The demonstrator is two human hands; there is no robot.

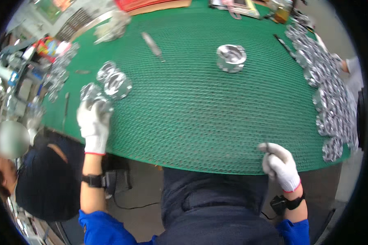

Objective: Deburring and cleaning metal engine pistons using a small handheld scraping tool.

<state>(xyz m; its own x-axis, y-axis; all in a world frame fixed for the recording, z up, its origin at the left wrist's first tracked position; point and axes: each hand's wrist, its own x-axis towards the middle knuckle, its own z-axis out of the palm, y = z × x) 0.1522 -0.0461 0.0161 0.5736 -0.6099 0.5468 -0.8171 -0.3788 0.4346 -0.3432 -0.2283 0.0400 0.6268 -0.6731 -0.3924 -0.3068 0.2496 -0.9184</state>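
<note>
left hand (93,122) clasps metal casting (95,97) | right hand (279,162) curled closed at green mat (192,110) edge | red-yellow package (49,45) far left

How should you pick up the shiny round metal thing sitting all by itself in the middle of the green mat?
Probably by its round outer wall, coming down from above. The lone metal part stands upright on the green mat with its hollow top facing up and open space all around, so fingers could likely close on opposite sides of the rim.

Red-and-yellow crumpled packet (49,45) at table's far-left edge
</note>
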